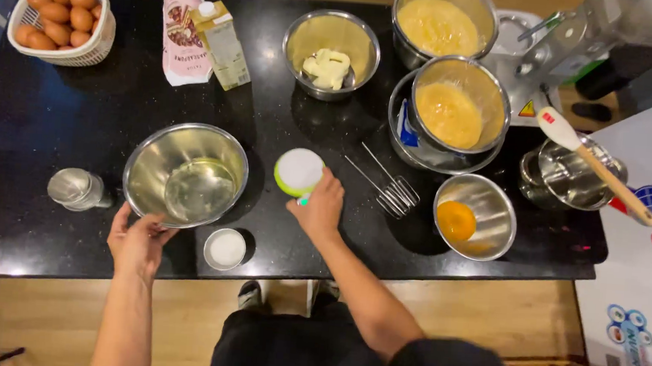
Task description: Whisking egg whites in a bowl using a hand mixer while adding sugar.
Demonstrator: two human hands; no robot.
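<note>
Hands at a black countertop. Left hand cups the near rim of a steel bowl of egg whites, apparently steadying it. Right hand closes around the handle of a green-and-white hand mixer, whose detached beaters lie just beside. A small cup of sugar sits between the arms.

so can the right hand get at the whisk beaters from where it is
Probably yes. The right hand rests on the green and white gadget, and the beaters lie just beside it on bare black counter, with nothing between.
</note>
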